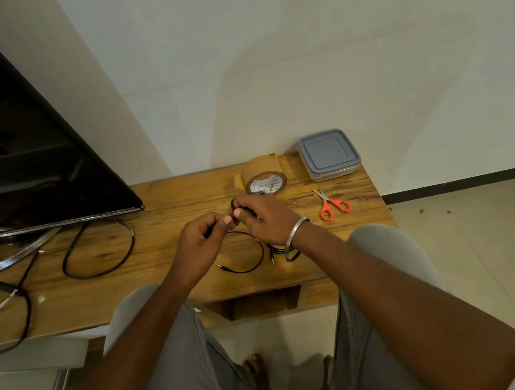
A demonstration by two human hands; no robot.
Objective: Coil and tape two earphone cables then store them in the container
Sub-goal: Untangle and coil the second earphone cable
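Note:
My right hand (262, 217) pinches small black loops of an earphone cable (249, 267) above the wooden table (164, 280). My left hand (203, 244) grips the same cable just to its left. The cable's loose end curves over the table below my hands and ends in a jack plug. A second black cable (274, 250) lies partly hidden under my right wrist, its plug showing. A roll of brown tape (266, 183) stands behind my hands. The clear container (328, 155) with a grey lid sits shut at the table's back right corner.
Orange-handled scissors (331, 203) lie to the right of my hands. A dark TV screen (34, 155) on a metal stand fills the left side. A thick black cable (98, 251) loops on the table near it. My knees are below the table's front edge.

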